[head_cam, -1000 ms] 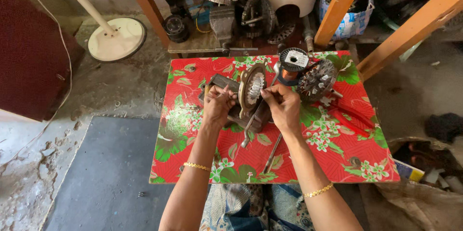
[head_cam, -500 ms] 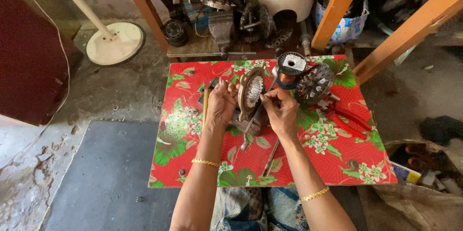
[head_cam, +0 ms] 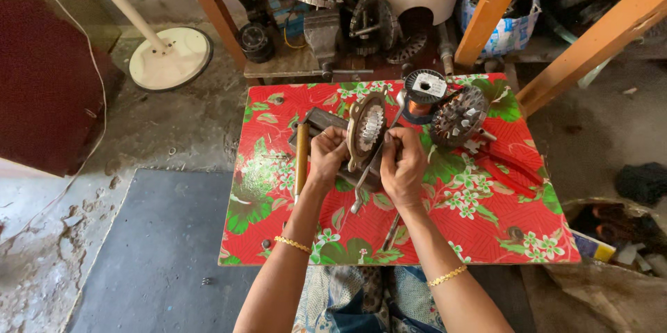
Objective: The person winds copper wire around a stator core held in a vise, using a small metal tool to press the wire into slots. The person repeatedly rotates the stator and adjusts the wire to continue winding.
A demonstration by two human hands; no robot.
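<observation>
A hand-cranked coil winding tool with an oval metal plate stands upright on a small table covered in red flowered cloth. My left hand grips the tool's left side near its dark base. My right hand holds the right side, fingers closed by the crank handle. A spool of copper wire and a round slotted fan stator sit just behind the tool at the table's far edge.
A wooden-handled tool lies left of my left hand. Red-handled pliers rest on the right. Motor parts and a vise crowd the shelf behind. Orange wooden beams stand right; a white fan base sits left.
The view has shifted slightly. Both hands stay on the winding tool, my left hand now lower on its side; the tool keeps its place on the table.
</observation>
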